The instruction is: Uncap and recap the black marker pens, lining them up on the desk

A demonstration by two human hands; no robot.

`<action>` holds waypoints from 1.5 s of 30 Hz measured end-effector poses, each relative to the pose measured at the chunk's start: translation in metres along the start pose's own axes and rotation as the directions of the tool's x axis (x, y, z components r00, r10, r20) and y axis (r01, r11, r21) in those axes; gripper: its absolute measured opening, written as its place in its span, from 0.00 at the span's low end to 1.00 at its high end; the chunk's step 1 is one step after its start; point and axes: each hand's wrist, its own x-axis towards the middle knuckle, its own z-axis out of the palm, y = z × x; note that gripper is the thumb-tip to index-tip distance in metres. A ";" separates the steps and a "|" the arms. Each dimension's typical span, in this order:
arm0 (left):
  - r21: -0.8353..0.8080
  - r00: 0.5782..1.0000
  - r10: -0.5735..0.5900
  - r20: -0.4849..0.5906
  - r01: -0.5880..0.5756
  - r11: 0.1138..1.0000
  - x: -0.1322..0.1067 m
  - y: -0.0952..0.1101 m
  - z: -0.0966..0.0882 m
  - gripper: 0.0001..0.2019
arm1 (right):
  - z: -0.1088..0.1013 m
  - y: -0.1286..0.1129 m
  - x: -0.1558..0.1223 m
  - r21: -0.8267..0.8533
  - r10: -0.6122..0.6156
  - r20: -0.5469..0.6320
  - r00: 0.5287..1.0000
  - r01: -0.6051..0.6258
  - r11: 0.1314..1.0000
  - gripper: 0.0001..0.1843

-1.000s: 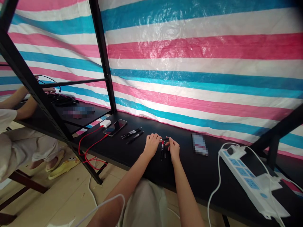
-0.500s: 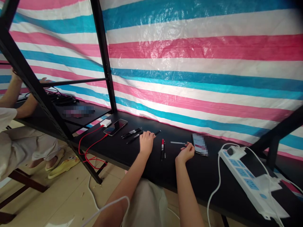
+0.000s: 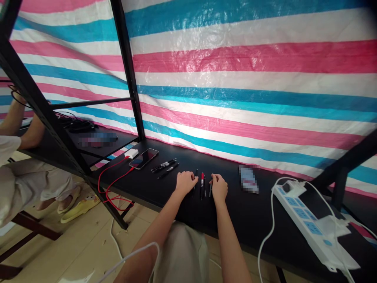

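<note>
My left hand (image 3: 185,183) is closed with its fingertips on a black pen (image 3: 196,175), which points away from me on the black table. My right hand (image 3: 219,187) pinches a thin grey pen-like stick (image 3: 210,190), now roughly parallel to that pen. Between the hands lie a pen with a red upper part (image 3: 202,180) and a slim dark pen (image 3: 205,188), side by side. To the left of my left hand, a single black pen (image 3: 168,171) rests beside a small group of pens (image 3: 161,165).
A phone (image 3: 144,158) lies at the left near a white charger (image 3: 131,153) with a red cable (image 3: 103,173). Another phone (image 3: 249,180) is to the right. A white power strip (image 3: 306,220) with cables fills the right end. Beyond the frame post, a person's arms (image 3: 29,131) show.
My right hand has moved left and turned its grey stick from crosswise to pointing away from me. My left hand has shifted slightly right and turned its pen the same way.
</note>
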 end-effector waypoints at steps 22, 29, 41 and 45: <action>-0.041 0.988 0.112 0.101 -0.109 0.993 -0.002 0.004 -0.002 0.12 | -0.001 -0.008 -0.005 -0.153 -0.076 0.152 0.985 0.100 0.983 0.13; -0.018 0.986 0.147 0.075 -0.146 0.989 -0.001 0.000 0.003 0.13 | 0.002 -0.006 -0.004 -0.156 -0.092 0.141 0.986 0.114 0.981 0.14; 0.068 0.989 0.145 0.003 -0.145 0.987 0.001 -0.003 0.008 0.18 | 0.002 -0.004 -0.005 -0.114 -0.111 0.108 0.988 0.124 0.986 0.14; 0.135 0.971 -0.003 -0.238 0.036 0.990 0.002 -0.005 -0.001 0.18 | 0.001 -0.003 -0.006 -0.082 -0.106 0.095 0.990 0.114 0.990 0.15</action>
